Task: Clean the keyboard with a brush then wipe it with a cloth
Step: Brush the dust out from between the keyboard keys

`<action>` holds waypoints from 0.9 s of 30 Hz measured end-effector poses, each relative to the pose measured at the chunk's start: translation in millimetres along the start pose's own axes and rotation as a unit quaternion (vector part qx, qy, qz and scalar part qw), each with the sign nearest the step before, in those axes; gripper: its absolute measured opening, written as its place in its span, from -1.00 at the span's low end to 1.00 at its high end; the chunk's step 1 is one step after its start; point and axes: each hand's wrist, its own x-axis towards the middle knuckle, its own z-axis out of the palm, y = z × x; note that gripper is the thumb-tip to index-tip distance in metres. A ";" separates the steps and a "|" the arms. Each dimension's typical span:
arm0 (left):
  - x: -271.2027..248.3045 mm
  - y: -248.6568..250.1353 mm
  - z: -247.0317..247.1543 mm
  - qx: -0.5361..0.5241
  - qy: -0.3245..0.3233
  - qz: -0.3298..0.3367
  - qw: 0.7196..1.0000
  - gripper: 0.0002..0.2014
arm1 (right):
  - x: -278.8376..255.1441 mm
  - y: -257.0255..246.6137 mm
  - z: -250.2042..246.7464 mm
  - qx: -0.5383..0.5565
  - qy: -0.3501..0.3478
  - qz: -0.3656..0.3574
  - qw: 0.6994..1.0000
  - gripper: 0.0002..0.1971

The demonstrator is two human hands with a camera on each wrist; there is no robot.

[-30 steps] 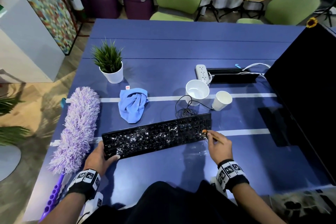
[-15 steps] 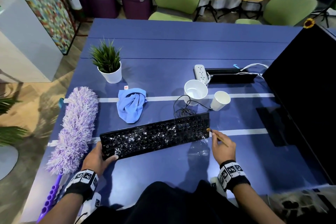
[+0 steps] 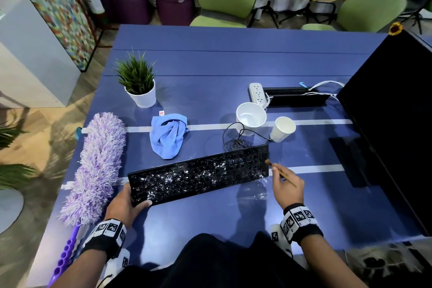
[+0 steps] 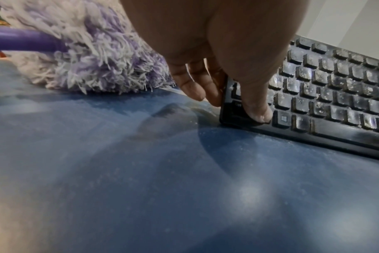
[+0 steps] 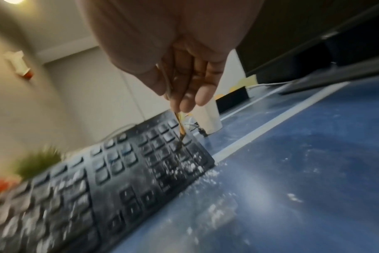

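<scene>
The brush (image 3: 280,172), pinched by the right hand (image 3: 288,188), is being drawn off the keyboard's (image 3: 198,174) right edge; the left hand (image 3: 124,203) is gripping its left end; most dust is still waiting.

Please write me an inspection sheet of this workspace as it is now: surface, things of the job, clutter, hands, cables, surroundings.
Surface: blue table, white powder near the keyboard's right end.
Job's things: keyboard powder-speckled, mostly left and middle; brush at its right end; blue cloth beyond it, unused.
Clutter: purple duster, potted plant, white bowl, paper cup.
Hands: left hand grips keyboard's left corner; right hand holds brush.
Cables: keyboard cord coiled; power strip.
Surroundings: black monitor, chairs.
</scene>
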 end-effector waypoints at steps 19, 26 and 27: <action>7.1 -3.1 -3.0 0.000 -0.025 0.008 1.000 -0.23 | -1.3 -3.1 11.6 0.016 -0.055 0.020 0.998 -0.88; 7.8 -4.6 -1.1 0.004 -0.029 0.003 1.000 -0.19 | -4.8 0.2 9.8 -0.026 -0.090 0.044 0.995 -0.90; 7.4 -5.3 -1.0 0.006 -0.030 0.001 1.000 -0.19 | -6.0 1.7 11.1 -0.019 -0.088 0.042 0.995 -0.90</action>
